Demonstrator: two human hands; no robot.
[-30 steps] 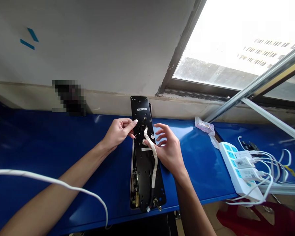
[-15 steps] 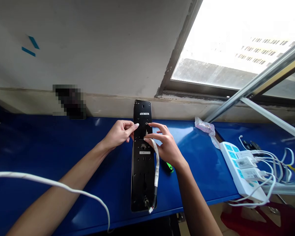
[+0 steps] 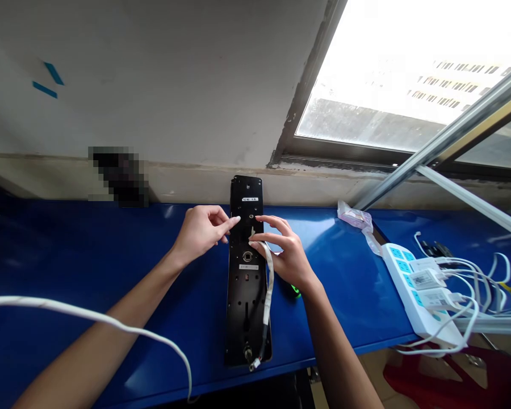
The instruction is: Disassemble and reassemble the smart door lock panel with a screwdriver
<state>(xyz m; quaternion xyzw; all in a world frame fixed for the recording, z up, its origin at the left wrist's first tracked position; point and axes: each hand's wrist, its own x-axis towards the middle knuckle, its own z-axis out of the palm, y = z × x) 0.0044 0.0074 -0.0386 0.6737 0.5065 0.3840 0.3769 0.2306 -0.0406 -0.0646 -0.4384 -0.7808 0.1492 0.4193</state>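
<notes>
A long black panel (image 3: 242, 307), which looks like the back of an electronic door lock, stands lengthwise before me on the blue table. It bears white labels, small holes and a metal stub near its lower end. My left hand (image 3: 202, 232) grips its left edge, thumb on the face and the other fingers curled at the side. With thumb and finger, my right hand (image 3: 283, 250) pinches the upper end of a white-wrapped cable (image 3: 269, 284) at a slot in the panel. The cable runs down the right side to a small white plug (image 3: 254, 364).
Partly behind my right wrist lies a green-ended tool (image 3: 296, 291). A white power strip (image 3: 421, 318) with chargers and cables sits at the right, near a plastic bag (image 3: 355, 218). A white cord (image 3: 89, 321) crosses my left forearm. Metal bars (image 3: 472, 113) slant by the window.
The panel has tilted slightly, its lower end and the cable's plug shifting a little left. Both hands keep about the same hold.
</notes>
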